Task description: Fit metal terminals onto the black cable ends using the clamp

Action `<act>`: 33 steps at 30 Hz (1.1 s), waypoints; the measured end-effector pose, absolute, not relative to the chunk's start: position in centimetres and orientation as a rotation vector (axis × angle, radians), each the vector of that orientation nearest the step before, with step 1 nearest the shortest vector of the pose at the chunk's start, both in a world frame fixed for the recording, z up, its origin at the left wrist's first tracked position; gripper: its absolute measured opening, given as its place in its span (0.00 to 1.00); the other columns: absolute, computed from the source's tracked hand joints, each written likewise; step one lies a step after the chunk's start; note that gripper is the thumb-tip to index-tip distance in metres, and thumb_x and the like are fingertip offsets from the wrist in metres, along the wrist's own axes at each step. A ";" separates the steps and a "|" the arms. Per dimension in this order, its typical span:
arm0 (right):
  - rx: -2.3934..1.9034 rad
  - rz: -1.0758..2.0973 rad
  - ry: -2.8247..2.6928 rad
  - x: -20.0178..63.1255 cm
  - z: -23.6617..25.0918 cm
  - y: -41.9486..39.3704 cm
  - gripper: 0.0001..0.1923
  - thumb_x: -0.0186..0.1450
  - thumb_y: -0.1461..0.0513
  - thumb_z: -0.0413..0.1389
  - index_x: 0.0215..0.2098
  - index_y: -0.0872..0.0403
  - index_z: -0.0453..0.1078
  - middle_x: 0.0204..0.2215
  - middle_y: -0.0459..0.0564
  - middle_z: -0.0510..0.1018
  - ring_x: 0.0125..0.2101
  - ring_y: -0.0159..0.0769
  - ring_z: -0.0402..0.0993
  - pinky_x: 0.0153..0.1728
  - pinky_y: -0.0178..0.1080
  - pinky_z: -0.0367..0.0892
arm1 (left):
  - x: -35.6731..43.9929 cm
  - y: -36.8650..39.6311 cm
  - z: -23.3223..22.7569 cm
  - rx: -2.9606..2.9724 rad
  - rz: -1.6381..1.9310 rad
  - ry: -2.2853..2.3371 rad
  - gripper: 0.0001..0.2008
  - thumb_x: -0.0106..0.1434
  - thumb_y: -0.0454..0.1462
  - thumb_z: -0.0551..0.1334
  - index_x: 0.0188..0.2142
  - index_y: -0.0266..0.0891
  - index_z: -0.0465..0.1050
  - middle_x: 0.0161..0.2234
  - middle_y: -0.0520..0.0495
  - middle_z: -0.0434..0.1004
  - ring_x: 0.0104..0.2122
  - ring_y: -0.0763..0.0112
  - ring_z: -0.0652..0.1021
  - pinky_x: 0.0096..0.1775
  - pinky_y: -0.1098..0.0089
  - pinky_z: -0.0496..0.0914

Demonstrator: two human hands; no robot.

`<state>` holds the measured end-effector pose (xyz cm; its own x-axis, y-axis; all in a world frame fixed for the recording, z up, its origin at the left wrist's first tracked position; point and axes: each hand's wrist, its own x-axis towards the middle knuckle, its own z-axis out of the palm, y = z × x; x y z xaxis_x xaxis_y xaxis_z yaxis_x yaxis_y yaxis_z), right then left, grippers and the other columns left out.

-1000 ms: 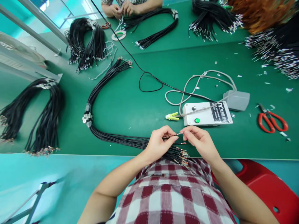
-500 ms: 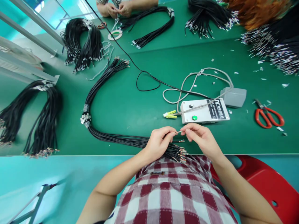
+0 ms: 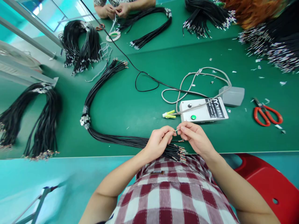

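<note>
A long bundle of black cables (image 3: 109,138) curves across the green table (image 3: 130,102), its stripped ends fanned out at the front edge under my hands. My left hand (image 3: 158,141) pinches one cable of that bundle just behind its tip. My right hand (image 3: 195,137) pinches the bare wire tip (image 3: 177,130) of the same cable between thumb and forefinger. Both hands are close together, just in front of a white tester box (image 3: 202,110) with a green button and a yellow clip (image 3: 169,115) on its left side.
Red scissors (image 3: 267,113) lie at the right. A grey pedal (image 3: 232,95) and looped grey cord sit behind the box. More black cable bundles (image 3: 30,115) lie left and far. Another person's hands (image 3: 115,11) work at the far edge. A red stool (image 3: 268,183) is at my right.
My hands have drifted slightly up and left in view, and my right fingers have closed in nearer the left hand on the wire tip. The cable stays held.
</note>
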<state>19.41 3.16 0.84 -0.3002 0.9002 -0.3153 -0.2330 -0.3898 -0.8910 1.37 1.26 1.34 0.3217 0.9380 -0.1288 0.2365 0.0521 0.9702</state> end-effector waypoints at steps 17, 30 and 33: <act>-1.073 1.750 -0.885 18.4 0.0 2.4 0.14 0.60 0.51 0.65 0.35 0.52 0.76 0.25 0.44 0.75 0.21 0.25 0.58 0.22 0.33 0.55 | 1.4 1.3 1.0 1.218 0.830 1.104 0.16 0.70 0.47 0.57 0.34 0.36 0.71 0.21 0.55 0.65 0.22 0.77 0.64 0.29 0.73 0.61; -1.196 1.570 -0.888 16.7 -1.2 1.4 0.13 0.56 0.52 0.68 0.30 0.52 0.76 0.25 0.44 0.76 0.20 0.25 0.58 0.20 0.33 0.54 | 2.0 1.3 0.0 1.001 0.919 1.086 0.21 0.65 0.53 0.62 0.31 0.37 0.67 0.19 0.56 0.63 0.19 0.80 0.60 0.22 0.76 0.54; -1.186 1.564 -0.944 16.9 -1.2 1.5 0.14 0.57 0.53 0.68 0.36 0.51 0.76 0.27 0.43 0.75 0.21 0.26 0.61 0.21 0.33 0.57 | 2.0 1.5 0.2 0.952 0.916 1.069 0.21 0.63 0.53 0.63 0.33 0.37 0.68 0.19 0.56 0.64 0.18 0.80 0.60 0.20 0.77 0.52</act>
<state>16.89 1.47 -1.17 -0.1049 0.9604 -0.2580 -0.2193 -0.2754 -0.9360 1.97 1.47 0.19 0.2258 0.9322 -0.2829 -0.1369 0.3178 0.9382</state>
